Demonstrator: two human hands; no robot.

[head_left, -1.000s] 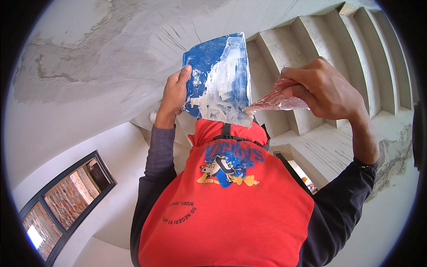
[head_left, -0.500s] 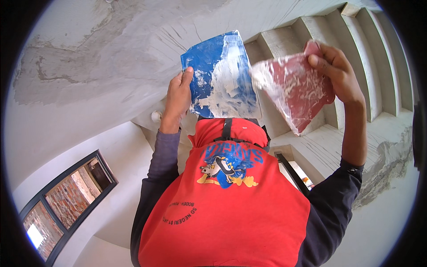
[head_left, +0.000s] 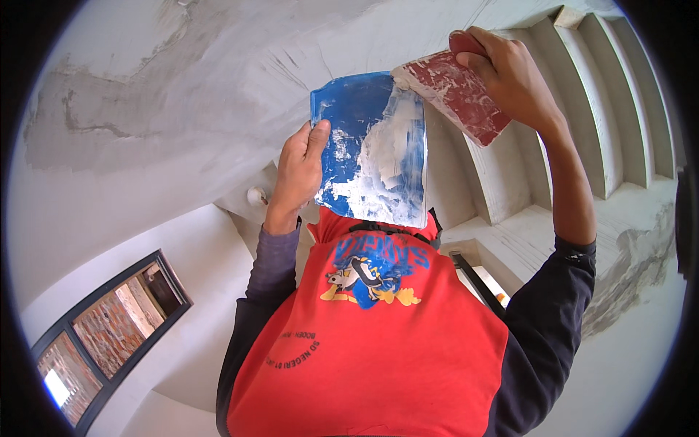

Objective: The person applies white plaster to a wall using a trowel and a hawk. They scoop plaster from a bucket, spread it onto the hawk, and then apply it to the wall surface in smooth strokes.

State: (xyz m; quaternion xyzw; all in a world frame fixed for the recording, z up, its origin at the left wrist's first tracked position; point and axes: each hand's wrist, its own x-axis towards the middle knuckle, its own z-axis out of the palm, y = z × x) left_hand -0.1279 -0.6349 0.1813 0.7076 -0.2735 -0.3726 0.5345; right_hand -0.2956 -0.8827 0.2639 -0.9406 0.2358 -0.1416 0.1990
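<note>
Plaster smears the blue board (head_left: 371, 149) that my left hand (head_left: 297, 171) clamps by its left edge, overhead under the grey ceiling (head_left: 182, 95). My right hand (head_left: 510, 76) is closed on the red trowel (head_left: 455, 95), whose near edge touches the board's far right corner. Both look stiff, thin and light, probably slick where wet, so I judge the bare edges safest to hold.

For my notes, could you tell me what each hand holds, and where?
Left hand grips the blue plaster board by its left edge; right hand holds the red scraper at its upper end.

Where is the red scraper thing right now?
In the head view, the red scraper is at the upper right, held up in the right hand, its left edge touching the top right corner of the blue board that the left hand holds.
</note>
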